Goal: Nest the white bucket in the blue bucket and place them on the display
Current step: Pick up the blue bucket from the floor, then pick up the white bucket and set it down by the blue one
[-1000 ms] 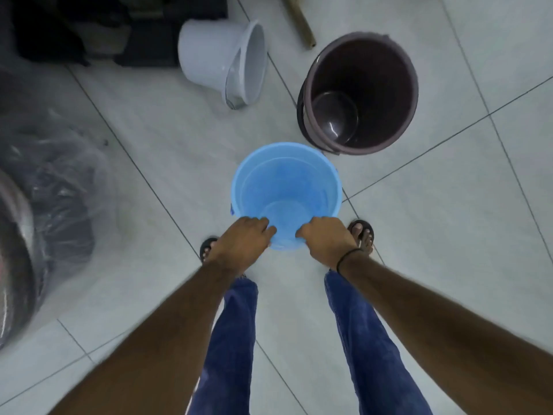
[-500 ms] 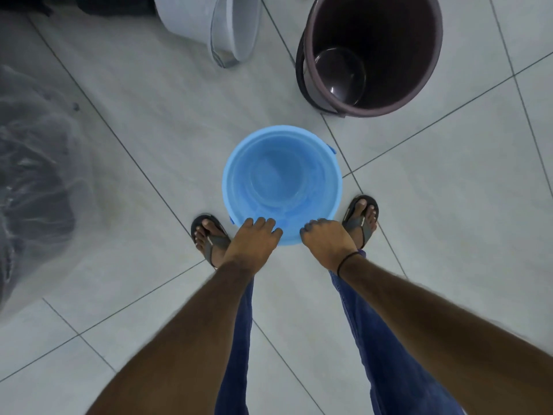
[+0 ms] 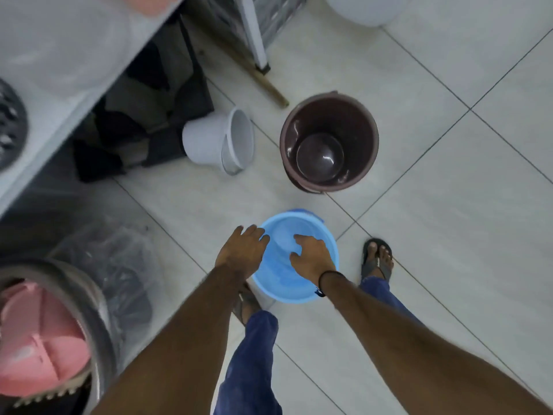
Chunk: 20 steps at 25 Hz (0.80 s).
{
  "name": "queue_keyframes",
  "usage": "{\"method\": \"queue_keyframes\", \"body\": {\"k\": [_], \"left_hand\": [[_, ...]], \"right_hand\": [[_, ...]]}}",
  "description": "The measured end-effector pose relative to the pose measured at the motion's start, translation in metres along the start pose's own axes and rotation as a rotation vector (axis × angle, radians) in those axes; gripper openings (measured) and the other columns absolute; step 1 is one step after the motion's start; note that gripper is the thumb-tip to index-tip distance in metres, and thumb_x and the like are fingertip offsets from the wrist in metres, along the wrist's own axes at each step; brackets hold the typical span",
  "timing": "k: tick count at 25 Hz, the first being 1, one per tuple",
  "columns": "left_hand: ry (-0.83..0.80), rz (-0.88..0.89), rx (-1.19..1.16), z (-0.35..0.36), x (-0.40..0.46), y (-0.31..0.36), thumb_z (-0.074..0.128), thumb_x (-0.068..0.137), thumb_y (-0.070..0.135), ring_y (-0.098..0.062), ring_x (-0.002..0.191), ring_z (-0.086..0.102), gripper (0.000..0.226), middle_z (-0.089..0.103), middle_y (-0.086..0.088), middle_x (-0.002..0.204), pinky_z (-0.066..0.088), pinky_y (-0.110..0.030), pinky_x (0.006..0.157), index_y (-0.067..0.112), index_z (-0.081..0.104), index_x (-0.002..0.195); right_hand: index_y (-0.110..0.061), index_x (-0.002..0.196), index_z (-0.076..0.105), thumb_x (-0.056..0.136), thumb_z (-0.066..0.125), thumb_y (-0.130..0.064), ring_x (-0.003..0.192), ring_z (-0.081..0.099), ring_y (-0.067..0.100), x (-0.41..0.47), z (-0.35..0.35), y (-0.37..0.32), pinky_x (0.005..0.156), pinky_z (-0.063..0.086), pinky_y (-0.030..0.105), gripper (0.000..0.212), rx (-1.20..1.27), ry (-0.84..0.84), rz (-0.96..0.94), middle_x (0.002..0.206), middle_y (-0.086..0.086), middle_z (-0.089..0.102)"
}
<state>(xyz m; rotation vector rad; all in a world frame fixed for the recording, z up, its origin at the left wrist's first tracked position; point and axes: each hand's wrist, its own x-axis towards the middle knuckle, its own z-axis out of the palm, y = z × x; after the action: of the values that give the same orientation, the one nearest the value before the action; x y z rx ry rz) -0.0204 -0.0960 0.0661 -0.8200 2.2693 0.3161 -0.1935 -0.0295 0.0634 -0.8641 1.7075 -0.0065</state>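
The blue bucket [image 3: 294, 283] stands upright on the tiled floor between my feet, its mouth facing up. My left hand [image 3: 242, 253] hovers at its left rim with the fingers spread. Over the bucket's opening, my right hand [image 3: 311, 259] is also spread, and neither hand grips the rim. The white bucket [image 3: 215, 142] lies on its side further ahead to the left, with its mouth towards the right and its wire handle hanging loose. A white shelf [image 3: 59, 64] runs along the upper left.
A dark brown bucket [image 3: 329, 142] stands upright ahead on the right. A wooden stick [image 3: 263, 82] lies beyond it. Dark items fill the space under the shelf. A plastic-wrapped bundle [image 3: 113, 265] and a metal tub holding a pink item [image 3: 42, 339] sit at my left.
Both hands held the near rim of the blue bucket before; now they are off the rim with fingers spread. The view has pulled back and up, showing the shelf.
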Motion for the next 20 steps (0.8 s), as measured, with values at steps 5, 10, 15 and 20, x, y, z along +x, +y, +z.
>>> {"method": "queue_keyframes", "body": {"k": [5, 10, 15, 20], "left_hand": [[0.070, 0.065, 0.194, -0.030, 0.091, -0.119, 0.040, 0.100, 0.013, -0.026, 0.144, 0.029, 0.046, 0.037, -0.012, 0.155, 0.023, -0.042, 0.116, 0.009, 0.037, 0.145], [0.125, 0.176, 0.433, -0.023, 0.191, -0.219, 0.051, 0.096, 0.015, -0.031, 0.139, 0.035, 0.047, 0.043, -0.016, 0.149, 0.028, -0.045, 0.114, 0.005, 0.040, 0.141], [0.079, 0.314, 0.676, 0.005, 0.246, -0.271, 0.061, 0.096, 0.021, -0.034, 0.147, 0.024, 0.057, 0.038, -0.016, 0.155, 0.022, -0.050, 0.120, 0.008, 0.037, 0.146], [0.086, 0.368, 0.734, 0.016, 0.246, -0.290, 0.068, 0.091, 0.026, -0.031, 0.134, 0.042, 0.052, 0.051, -0.014, 0.142, 0.028, -0.046, 0.118, 0.014, 0.045, 0.137]], "right_hand": [[-0.008, 0.145, 0.048, 0.090, 0.063, -0.009, 0.133, 0.051, 0.027, 0.098, 0.029, -0.086, 0.115, 0.038, 0.038, 0.057, 0.435, 0.096, 0.024, 0.144, 0.012, 0.056], [-0.001, 0.143, 0.050, 0.089, 0.069, -0.009, 0.132, 0.053, 0.030, 0.236, 0.076, -0.143, 0.114, 0.039, 0.034, 0.058, 0.589, 0.280, 0.086, 0.141, 0.017, 0.058], [-0.008, 0.144, 0.050, 0.094, 0.062, -0.014, 0.134, 0.049, 0.031, 0.332, 0.118, -0.180, 0.112, 0.035, 0.027, 0.052, 0.519, 0.360, 0.037, 0.144, 0.015, 0.056], [-0.010, 0.106, 0.076, 0.092, 0.063, -0.014, 0.095, 0.066, 0.035, 0.339, 0.127, -0.184, 0.075, 0.048, 0.029, 0.020, 0.262, 0.519, -0.109, 0.101, 0.013, 0.077]]}}
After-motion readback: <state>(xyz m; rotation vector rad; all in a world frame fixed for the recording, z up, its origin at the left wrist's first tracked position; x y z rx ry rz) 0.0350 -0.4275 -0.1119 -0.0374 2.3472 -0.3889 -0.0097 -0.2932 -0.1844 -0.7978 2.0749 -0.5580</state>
